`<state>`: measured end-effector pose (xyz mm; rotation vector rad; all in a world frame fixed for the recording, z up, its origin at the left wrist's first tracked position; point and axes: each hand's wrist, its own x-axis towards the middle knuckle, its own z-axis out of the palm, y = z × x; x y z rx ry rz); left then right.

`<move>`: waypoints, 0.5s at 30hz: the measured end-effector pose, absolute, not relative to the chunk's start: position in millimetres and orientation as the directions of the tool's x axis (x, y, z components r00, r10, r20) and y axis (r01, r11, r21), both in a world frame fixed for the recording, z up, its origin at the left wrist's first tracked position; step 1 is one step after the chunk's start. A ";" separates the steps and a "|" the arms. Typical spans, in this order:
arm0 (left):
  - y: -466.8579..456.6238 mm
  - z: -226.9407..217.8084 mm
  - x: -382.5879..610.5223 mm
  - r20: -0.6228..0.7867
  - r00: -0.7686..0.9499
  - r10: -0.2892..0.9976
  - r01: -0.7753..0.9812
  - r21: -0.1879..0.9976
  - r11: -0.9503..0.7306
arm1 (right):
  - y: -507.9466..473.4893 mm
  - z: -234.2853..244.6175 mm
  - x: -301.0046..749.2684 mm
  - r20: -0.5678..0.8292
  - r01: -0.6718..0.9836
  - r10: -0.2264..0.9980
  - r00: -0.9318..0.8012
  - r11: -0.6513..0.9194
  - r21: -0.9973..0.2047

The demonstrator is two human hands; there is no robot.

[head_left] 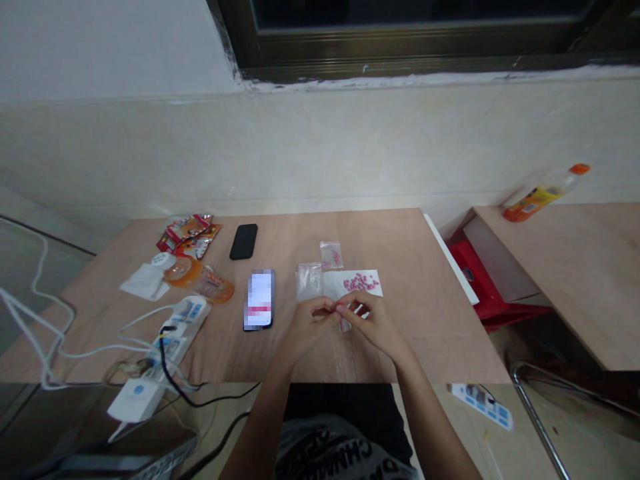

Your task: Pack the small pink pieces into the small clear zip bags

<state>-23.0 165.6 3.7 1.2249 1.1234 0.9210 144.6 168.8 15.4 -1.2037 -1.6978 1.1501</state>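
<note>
My left hand and my right hand meet at the fingertips over the wooden table, pinching something small. A little clear plastic bag shows just below the fingers and seems held by both hands. Right behind them lies a white sheet of paper with many small pink beads on it. A clear plastic bag lies against the sheet's left side. Farther back is a small clear bag with pink contents.
On the table's left lie a black smartphone, a second phone with a blurred screen, snack wrappers, an orange-and-clear plastic cup, white tissue and a white power strip with cables. A bottle stands on another table to the right.
</note>
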 end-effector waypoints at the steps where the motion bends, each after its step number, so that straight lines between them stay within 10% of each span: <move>1: 165.0 3.6 -23.7 -0.146 0.240 0.960 0.052 0.989 0.137 | 169.2 15.5 145.1 0.066 0.270 0.957 -0.281 0.145 -0.952; 15: 162.3 16.4 -29.5 -0.076 0.317 0.945 0.230 0.973 0.002 | 165.2 16.5 150.9 0.014 0.354 0.952 -0.307 0.128 -0.927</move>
